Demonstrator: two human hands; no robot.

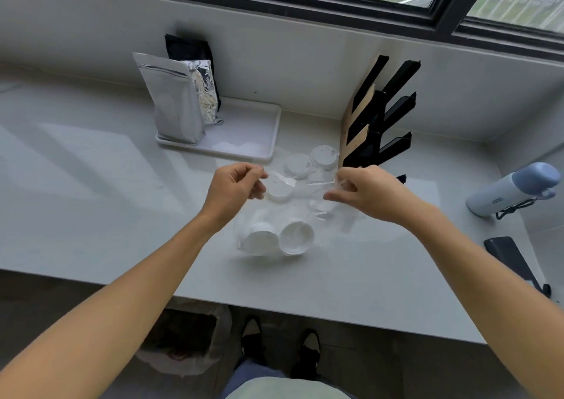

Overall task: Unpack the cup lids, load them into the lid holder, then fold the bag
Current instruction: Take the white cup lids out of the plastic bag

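A clear plastic bag [293,212] of white cup lids hangs over the grey counter, held up by both hands. My left hand [235,189] pinches the bag's top left edge. At the top right edge my right hand [366,192] pinches it too. Two stacks of white lids [279,238] sit in the bag's bottom. Beyond the bag, two or three loose lids [311,160] lie on the counter. The lid holder [378,114], a wood and black slotted rack, stands just behind my right hand and looks empty.
A white tray [253,130] at the back carries a silver pouch [174,99], a foil packet and a black pouch. A blue bottle [512,189] and a dark phone [509,258] lie at the right. Below the counter edge sits a lined bin [183,340].
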